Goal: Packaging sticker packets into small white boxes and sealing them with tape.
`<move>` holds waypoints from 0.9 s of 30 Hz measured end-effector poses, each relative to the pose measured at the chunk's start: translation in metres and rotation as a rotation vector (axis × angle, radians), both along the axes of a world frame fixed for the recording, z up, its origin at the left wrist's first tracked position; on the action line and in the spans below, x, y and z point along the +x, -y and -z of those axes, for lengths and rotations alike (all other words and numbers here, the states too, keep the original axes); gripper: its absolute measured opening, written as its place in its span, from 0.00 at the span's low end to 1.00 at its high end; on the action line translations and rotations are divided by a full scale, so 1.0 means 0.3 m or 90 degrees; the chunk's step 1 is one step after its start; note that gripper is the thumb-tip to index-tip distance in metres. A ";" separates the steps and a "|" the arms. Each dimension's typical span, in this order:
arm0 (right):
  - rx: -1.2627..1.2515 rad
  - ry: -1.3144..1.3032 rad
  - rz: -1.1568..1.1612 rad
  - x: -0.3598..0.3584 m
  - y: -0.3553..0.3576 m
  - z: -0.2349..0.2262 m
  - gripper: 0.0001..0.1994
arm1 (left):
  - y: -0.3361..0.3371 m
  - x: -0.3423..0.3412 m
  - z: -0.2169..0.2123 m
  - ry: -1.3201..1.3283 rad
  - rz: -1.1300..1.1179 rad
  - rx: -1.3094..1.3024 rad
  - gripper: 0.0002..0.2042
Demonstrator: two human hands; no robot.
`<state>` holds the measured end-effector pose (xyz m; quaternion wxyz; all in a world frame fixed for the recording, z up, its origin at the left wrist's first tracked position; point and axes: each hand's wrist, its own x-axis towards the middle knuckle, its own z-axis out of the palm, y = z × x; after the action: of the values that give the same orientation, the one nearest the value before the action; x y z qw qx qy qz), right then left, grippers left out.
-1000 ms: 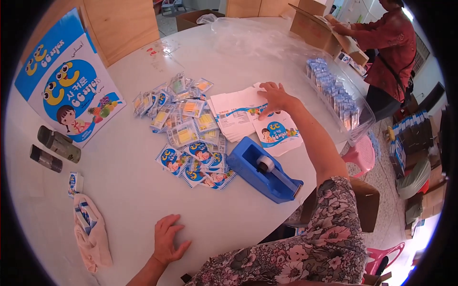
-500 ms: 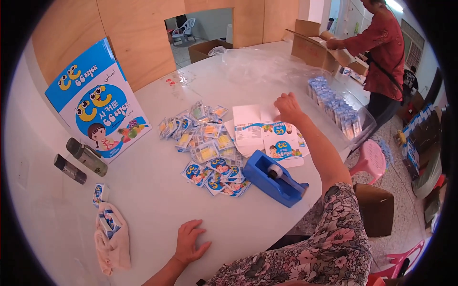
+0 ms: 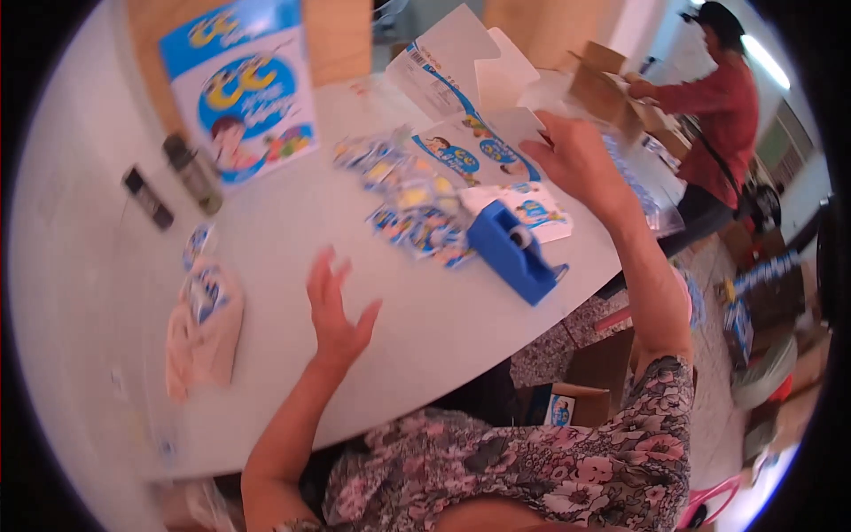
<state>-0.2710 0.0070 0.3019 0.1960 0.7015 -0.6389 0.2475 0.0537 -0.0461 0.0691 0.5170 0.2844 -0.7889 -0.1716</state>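
Note:
My right hand [image 3: 581,164] grips the right edge of an unfolded carton blank [image 3: 474,146], lifted at an angle above the table. Printed panels with blue and fruit pictures face me; its white flaps rise at the far side. Under the blank lies a stack of flat cartons [image 3: 554,222], partly covered. My left hand [image 3: 335,310] is above the table with fingers spread and nothing in it. Between the hands, a blue tape dispenser [image 3: 510,257] stands beside a pile of small sachets [image 3: 412,191], some clear with yellow contents and some blue-printed.
A large printed display box [image 3: 244,97] leans at the back left, near two dark bottles [image 3: 191,177]. A pink cloth [image 3: 213,328] with small packs lies at the left. Beyond my right arm, a person [image 3: 722,97] works at a cardboard box [image 3: 607,84]. An open carton [image 3: 576,403] is below the table edge.
My right hand has picked up a carton blank from the stack and raised it. My left hand has lifted off the table with fingers spread. The whole view has shifted.

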 end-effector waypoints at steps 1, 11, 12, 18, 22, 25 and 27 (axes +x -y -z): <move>0.021 0.024 -0.072 0.081 -0.016 0.026 0.13 | -0.004 0.021 -0.056 -0.008 -0.076 -0.081 0.42; 0.353 0.043 -0.608 0.638 0.088 0.196 0.10 | -0.065 0.328 -0.150 0.013 -0.163 -0.017 0.65; 0.461 0.002 -0.648 0.667 0.108 0.183 0.11 | -0.079 0.342 -0.127 0.071 -0.089 -0.015 0.67; 0.393 -0.252 -0.601 0.785 0.125 0.066 0.12 | -0.011 0.360 -0.117 -0.090 -0.057 -0.157 0.51; 0.182 -0.274 -0.602 0.808 0.067 0.058 0.14 | 0.080 0.422 -0.168 -0.068 -0.195 -0.404 0.39; 0.246 -0.272 -0.572 0.787 0.028 0.128 0.15 | 0.013 0.417 -0.128 -0.047 -0.113 -0.285 0.38; 0.458 -0.132 -0.568 0.757 0.019 0.203 0.12 | -0.078 0.393 -0.058 -0.051 -0.026 -0.119 0.48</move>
<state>-0.0439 0.0014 0.2410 -0.1162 0.9459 -0.3028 0.0034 0.1716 -0.0228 0.0864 0.5756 0.2437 -0.7744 -0.0979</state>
